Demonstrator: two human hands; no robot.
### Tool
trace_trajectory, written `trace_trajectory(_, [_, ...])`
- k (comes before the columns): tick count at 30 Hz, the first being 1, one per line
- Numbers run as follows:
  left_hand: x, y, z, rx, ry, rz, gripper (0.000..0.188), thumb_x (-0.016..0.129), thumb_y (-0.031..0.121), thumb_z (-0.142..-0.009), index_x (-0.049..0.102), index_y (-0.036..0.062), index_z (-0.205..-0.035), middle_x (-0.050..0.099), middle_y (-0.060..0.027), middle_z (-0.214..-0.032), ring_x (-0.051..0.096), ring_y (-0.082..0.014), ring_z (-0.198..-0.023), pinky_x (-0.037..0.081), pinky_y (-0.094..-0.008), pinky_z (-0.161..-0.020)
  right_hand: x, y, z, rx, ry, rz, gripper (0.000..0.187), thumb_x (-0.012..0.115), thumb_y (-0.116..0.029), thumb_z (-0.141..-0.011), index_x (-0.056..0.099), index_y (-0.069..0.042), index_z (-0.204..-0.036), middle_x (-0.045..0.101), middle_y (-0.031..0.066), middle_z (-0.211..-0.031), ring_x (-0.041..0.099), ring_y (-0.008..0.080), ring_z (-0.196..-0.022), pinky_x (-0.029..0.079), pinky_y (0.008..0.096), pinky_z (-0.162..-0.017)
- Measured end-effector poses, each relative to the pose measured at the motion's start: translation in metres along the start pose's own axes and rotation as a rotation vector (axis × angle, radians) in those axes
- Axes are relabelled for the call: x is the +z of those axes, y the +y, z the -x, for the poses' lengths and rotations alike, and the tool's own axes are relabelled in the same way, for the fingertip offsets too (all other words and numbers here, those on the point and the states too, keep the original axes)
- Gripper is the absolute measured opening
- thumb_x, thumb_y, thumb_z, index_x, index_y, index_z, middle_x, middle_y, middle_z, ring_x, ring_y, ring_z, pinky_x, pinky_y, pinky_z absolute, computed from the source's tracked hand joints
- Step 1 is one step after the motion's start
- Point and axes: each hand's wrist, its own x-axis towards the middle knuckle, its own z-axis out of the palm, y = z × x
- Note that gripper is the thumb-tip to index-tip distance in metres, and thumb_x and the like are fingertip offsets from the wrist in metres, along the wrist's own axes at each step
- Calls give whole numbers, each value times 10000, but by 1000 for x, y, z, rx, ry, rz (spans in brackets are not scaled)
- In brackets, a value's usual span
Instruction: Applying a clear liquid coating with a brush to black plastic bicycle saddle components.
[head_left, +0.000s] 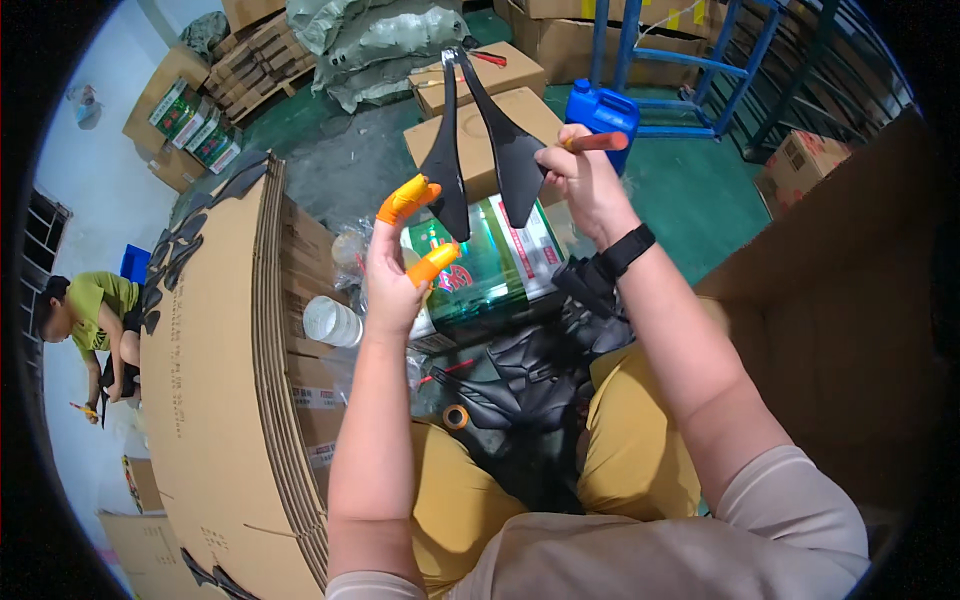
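Observation:
A black V-shaped piece hangs in front of me, its two broad prongs joined at a narrow far end. My right hand pinches the edge of its right prong. In that same hand is a tool with a red handle; its working end is hidden. My left hand is open beside the left prong, thumb and forefinger spread and covered in orange-yellow. The forefinger tip meets or nearly meets that prong; I cannot tell which. Below stands a green tin. More black pieces lie heaped between my knees.
Stacked cardboard sheets with black pieces along their edge rise at left; a person works beyond. Closed cartons, a blue jug and a blue metal frame stand ahead. An open carton is at right, a tape roll below.

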Motion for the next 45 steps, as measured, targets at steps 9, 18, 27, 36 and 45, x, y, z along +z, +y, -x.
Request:
trace_trajectory(9, [-23, -7, 12, -145, -262, -677, 535, 704, 114, -690, 543, 58, -1198, 567, -98, -1159, 481, -262, -1152, 308, -359, -1021, -49, 36, 1, 36, -47, 359, 307, 579, 108, -730, 409, -102, -877, 520, 7, -764, 530, 111, -737, 439, 270, -659])
trace_trajectory(18, [-9, -52, 31, -187, -482, -988, 421, 655, 88, -689, 582, 99, -1103, 601, -129, -1068, 527, -278, -1089, 160, -488, -1100, -47, 111, 6, 188, -32, 550, 326, 652, 45, -708, 394, -114, -829, 481, -21, -751, 469, 66, -675, 383, 232, -561])
trace_trajectory(27, [-14, -61, 32, -173, -492, -1119, 390, 640, 55, -671, 605, 67, -1059, 613, -148, -1006, 528, -292, -1065, 222, -479, -1073, -31, 117, -1, 216, -32, 615, 332, 642, 37, -732, 374, -118, -853, 501, 9, -675, 481, 88, -505, 330, 231, -391])
trace_trajectory(36, [-7, -38, 35, -421, -707, -1176, 377, 545, 19, -696, 613, 53, -1065, 630, -169, -986, 540, -288, -1052, 319, -432, -1001, -46, 140, -11, 189, -6, 625, 329, 656, 14, -745, 369, -112, -847, 478, 10, -659, 397, 84, -430, 293, 260, -358])
trace_trajectory(45, [-6, -16, 46, -622, -1087, -1077, 388, 582, 73, -722, 605, 107, -1108, 650, -159, -934, 628, -310, -893, 497, -389, -762, -9, 103, 8, 244, -143, 427, 321, 639, 14, -718, 377, -120, -846, 485, 4, -762, 482, 88, -687, 376, 245, -497])
